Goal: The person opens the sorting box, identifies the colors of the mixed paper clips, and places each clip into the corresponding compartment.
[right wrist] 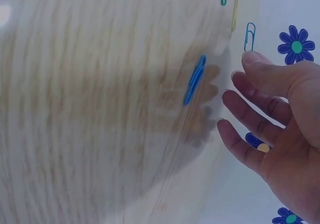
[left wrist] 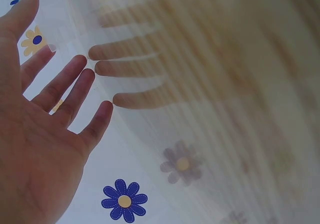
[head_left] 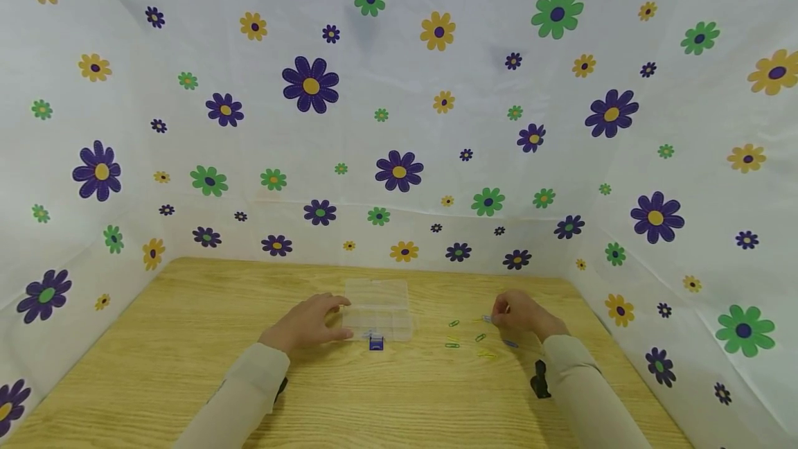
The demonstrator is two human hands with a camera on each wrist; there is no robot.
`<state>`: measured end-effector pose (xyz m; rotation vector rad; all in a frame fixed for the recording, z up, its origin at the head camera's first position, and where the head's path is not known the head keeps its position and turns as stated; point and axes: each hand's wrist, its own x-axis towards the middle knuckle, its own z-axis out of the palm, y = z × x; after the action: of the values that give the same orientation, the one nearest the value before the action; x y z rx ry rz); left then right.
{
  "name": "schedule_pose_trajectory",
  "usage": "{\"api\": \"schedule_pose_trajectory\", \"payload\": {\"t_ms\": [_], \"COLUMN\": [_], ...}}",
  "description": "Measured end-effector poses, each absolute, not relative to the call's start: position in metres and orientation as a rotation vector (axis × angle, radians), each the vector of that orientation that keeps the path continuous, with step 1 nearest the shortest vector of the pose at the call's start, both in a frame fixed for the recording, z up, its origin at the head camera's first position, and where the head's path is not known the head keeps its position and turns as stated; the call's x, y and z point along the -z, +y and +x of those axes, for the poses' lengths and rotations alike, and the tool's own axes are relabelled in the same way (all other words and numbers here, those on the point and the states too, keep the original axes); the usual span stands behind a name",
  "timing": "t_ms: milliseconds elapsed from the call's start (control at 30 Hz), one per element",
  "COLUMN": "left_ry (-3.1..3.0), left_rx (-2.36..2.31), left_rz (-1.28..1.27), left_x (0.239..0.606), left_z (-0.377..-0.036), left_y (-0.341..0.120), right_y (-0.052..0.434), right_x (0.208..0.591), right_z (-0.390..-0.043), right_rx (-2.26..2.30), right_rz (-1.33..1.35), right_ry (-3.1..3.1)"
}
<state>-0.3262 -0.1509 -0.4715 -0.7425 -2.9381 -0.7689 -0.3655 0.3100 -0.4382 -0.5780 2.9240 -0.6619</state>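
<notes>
Paper clips lie mostly loose on the wooden table at three o'clock of the clear box, which the spread left hand steadies, while the right hand pinches a blue clip (sorting looks barely begun).

A light wooden table carries a clear plastic compartment box near its middle. Just in front of the box lies a small blue item. Right of the box, coloured paper clips lie scattered, well apart from it.
</notes>
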Motion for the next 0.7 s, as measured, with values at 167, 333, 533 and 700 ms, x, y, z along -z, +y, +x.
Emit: {"api": "schedule_pose_trajectory", "payload": {"t_ms": [167,333,533,700], "left_ry": [-2.945,-2.949,-2.953,-2.96], "left_rx": [0.782,0.787,0.773,0.778], "left_rz": [-0.731,-0.726,-0.726,-0.721], "left_x": [0.471,0.472,0.474,0.473], "left_z": [-0.326,-0.327,-0.329,-0.329], "left_y": [-0.151,-0.151,-0.152,-0.151], "right_y": [0.302,0.291,0.273,0.255], "right_x": [0.434,0.43,0.425,0.421], "right_z": [-0.367,-0.369,-0.371,-0.37], "right_rx": [0.642,0.619,0.626,0.658], "right_rz": [-0.541,-0.64,-0.746,-0.797], "right_ry": [2.934,2.938,2.92,2.888]}}
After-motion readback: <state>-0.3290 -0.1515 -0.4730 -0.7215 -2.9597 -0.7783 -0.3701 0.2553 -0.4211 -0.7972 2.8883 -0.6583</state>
